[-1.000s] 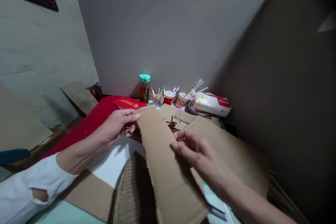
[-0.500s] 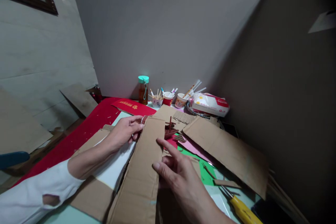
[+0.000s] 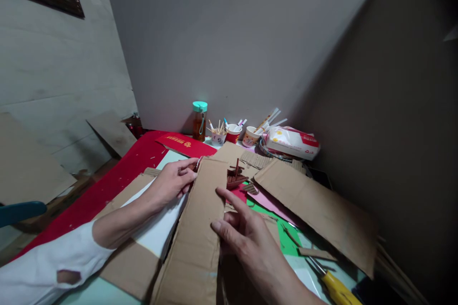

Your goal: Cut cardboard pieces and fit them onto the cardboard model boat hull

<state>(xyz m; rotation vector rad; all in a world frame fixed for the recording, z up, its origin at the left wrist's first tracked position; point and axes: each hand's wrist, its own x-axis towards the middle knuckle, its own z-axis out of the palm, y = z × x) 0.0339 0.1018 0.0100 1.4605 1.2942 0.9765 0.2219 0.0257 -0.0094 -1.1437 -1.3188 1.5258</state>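
Now, left hand: the left hand (image 3: 174, 182) pinches the far left edge of a long brown corrugated cardboard strip (image 3: 198, 228), thumb on top, fingers curled under.
Right hand: the right hand (image 3: 245, 238) lies flat and spread on the right edge of the same strip, forefinger stretched out along it, gripping nothing.
Strip: it runs from just beyond the left hand's fingertips down toward the bottom edge of the view, lying over a white sheet (image 3: 157, 228) and other cardboard.
Cups: past both hands, against the wall, stand three small paper cups; the white one (image 3: 216, 137) holds thin wooden sticks, the red one (image 3: 233, 133) holds pens, the pale printed one (image 3: 250, 136) holds long straws or rods, though I cannot tell which.
Bottle: left of the cups, an amber plastic bottle with a teal cap (image 3: 199, 121) stands upright; its contents look dark.
Packet: right of the cups lies a white soft packet with red print (image 3: 292, 142).
Small model: just beyond the right hand's forefinger sits a little dark red mast-and-hull model (image 3: 235, 178).
Right of the right hand: a wide brown cardboard sheet (image 3: 318, 212) slopes over pink and green paper (image 3: 282, 233).
Cut off: a yellow-handled tool (image 3: 338, 290) runs out at the bottom edge, its tip hidden under a cardboard scrap.
Hard to see: the right side of the view is dark.
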